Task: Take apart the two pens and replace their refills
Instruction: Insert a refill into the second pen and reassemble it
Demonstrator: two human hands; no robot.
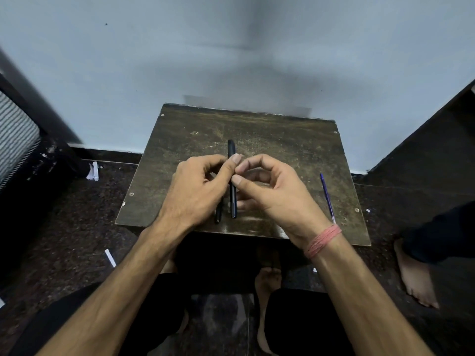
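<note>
Left grip: the left hand point(199, 187), at frame centre, pinched the black pen point(232, 181) with its thumb, fingers curled.
Right grip: the right hand point(273, 191) pinched the same pen from the right with thumb and forefinger.
Black pen: it ran lengthwise, up and down the frame, between both hands over the counter point(295, 150).
Second dark pen piece: a second dark piece point(218, 213) showed just left of it, below the left hand; whether that hand held it could not be told.
Blue refill: a blue refill point(327, 196) lay on the counter's right side, well apart.
Floor: paper scraps point(93, 171) lay at left.
</note>
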